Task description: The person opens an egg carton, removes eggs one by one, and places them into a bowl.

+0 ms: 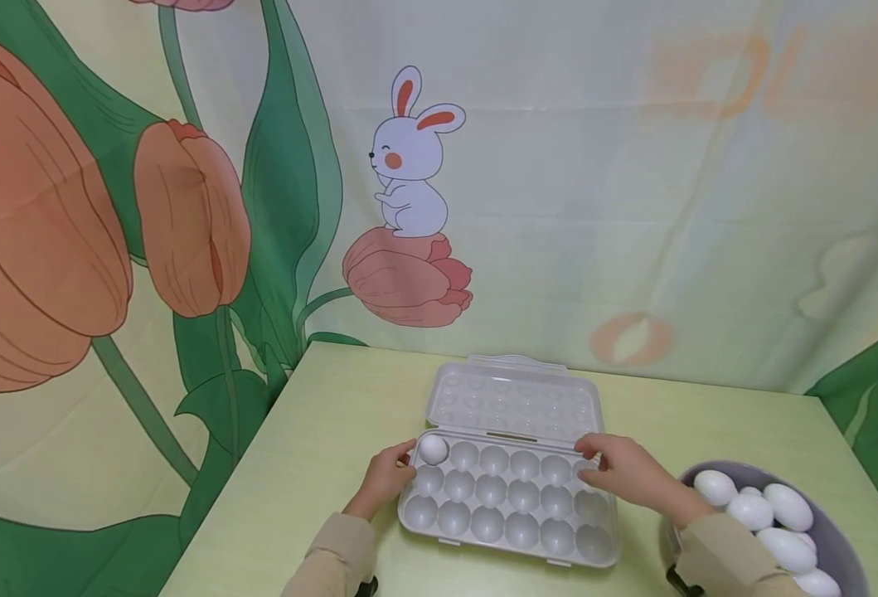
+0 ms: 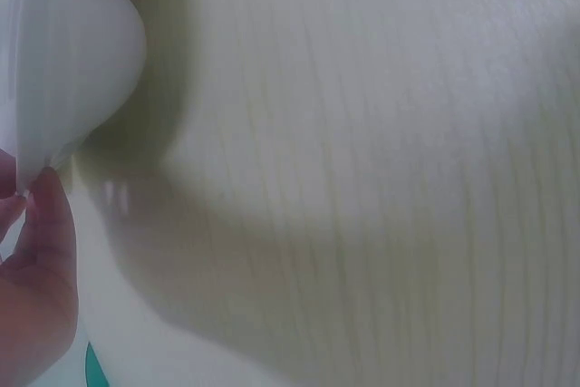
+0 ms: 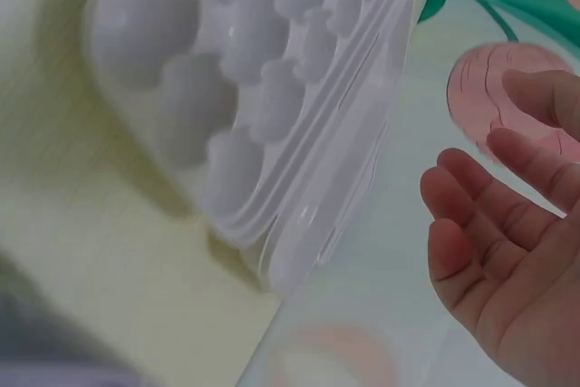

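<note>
A pale plastic egg carton (image 1: 509, 552) lies on the table with its lid (image 1: 516, 398) folded back. One white egg (image 1: 433, 449) sits in the back-left cup; the other cups hold no eggs. My left hand (image 1: 388, 473) is at the carton's left edge, and in the left wrist view that hand (image 2: 41, 287) pinches the rim between thumb and fingers. Over the back-right corner is my right hand (image 1: 621, 471). Seen in the right wrist view, this hand (image 3: 517, 251) has loosely bent, spread fingers, holds nothing and stands apart from the carton (image 3: 258, 33).
A greyish-purple bowl (image 1: 841, 531) stands on the table to the right, partly behind my right forearm, with several white eggs (image 1: 785, 507) in it. Behind the light wooden table (image 1: 334, 398) hangs a cloth (image 1: 558, 207) printed with tulips and a rabbit.
</note>
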`<state>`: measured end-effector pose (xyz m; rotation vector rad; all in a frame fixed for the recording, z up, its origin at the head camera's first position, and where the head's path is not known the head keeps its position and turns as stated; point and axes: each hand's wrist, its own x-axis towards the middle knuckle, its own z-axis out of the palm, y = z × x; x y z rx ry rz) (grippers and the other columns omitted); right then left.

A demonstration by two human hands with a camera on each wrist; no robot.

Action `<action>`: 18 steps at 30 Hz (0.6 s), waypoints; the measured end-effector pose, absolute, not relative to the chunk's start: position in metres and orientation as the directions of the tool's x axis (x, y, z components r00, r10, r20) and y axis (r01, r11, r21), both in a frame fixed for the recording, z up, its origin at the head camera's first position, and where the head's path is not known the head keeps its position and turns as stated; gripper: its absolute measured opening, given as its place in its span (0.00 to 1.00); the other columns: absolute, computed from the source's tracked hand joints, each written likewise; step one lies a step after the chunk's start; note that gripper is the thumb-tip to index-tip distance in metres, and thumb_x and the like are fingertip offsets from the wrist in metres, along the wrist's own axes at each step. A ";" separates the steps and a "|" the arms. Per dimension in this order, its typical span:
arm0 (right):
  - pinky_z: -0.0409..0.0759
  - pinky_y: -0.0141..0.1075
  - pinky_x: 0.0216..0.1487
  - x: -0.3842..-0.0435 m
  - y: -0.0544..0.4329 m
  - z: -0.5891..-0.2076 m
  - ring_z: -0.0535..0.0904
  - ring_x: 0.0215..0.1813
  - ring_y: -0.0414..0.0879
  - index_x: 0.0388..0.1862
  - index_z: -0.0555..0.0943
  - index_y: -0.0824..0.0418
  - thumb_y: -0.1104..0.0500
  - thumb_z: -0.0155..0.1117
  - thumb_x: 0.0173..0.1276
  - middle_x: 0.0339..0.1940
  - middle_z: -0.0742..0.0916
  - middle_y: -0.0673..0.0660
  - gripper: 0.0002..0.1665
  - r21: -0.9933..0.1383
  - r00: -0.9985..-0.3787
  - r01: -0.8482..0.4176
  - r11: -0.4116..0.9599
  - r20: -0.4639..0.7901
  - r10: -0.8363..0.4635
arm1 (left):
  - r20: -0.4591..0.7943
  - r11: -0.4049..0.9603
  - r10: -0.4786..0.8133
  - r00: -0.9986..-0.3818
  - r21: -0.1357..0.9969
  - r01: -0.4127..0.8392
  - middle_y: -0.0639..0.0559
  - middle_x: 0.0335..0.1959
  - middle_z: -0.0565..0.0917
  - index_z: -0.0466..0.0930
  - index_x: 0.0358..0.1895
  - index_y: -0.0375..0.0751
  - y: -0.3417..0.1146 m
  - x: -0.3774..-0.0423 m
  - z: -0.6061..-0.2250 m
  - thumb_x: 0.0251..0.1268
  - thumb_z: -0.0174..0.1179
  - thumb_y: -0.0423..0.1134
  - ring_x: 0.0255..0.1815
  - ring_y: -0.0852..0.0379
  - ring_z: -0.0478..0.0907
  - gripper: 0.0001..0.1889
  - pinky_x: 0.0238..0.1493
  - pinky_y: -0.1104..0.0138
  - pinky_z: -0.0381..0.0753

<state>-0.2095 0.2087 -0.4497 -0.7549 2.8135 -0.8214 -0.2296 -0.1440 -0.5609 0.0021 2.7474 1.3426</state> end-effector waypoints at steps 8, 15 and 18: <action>0.73 0.32 0.34 -0.223 0.157 -0.470 0.76 0.34 0.46 0.41 0.77 0.63 0.58 0.63 0.52 0.36 0.82 0.56 0.17 -0.563 -0.829 -0.472 0.678 0.021 -0.559 | -0.082 0.609 0.037 -0.996 0.792 -0.042 0.46 0.30 0.76 0.69 0.57 0.33 -0.144 -0.230 -0.562 0.45 0.53 0.27 0.26 0.59 0.71 0.28 0.23 0.73 0.70; 0.74 0.36 0.37 -0.234 0.121 -0.492 0.77 0.39 0.53 0.46 0.75 0.64 0.58 0.62 0.52 0.42 0.81 0.61 0.21 -0.639 -0.839 -0.426 0.640 0.014 -0.544 | -0.082 0.612 0.035 -0.996 0.790 -0.044 0.46 0.30 0.76 0.69 0.57 0.33 -0.145 -0.231 -0.562 0.45 0.53 0.27 0.26 0.59 0.71 0.28 0.24 0.72 0.69; 0.73 0.37 0.38 -0.238 0.109 -0.499 0.77 0.39 0.52 0.48 0.74 0.65 0.58 0.62 0.52 0.44 0.80 0.63 0.23 -0.666 -0.858 -0.390 0.635 0.013 -0.513 | -0.085 0.613 0.031 -0.996 0.789 -0.048 0.46 0.30 0.76 0.69 0.57 0.33 -0.144 -0.230 -0.561 0.45 0.53 0.27 0.26 0.60 0.71 0.28 0.24 0.73 0.69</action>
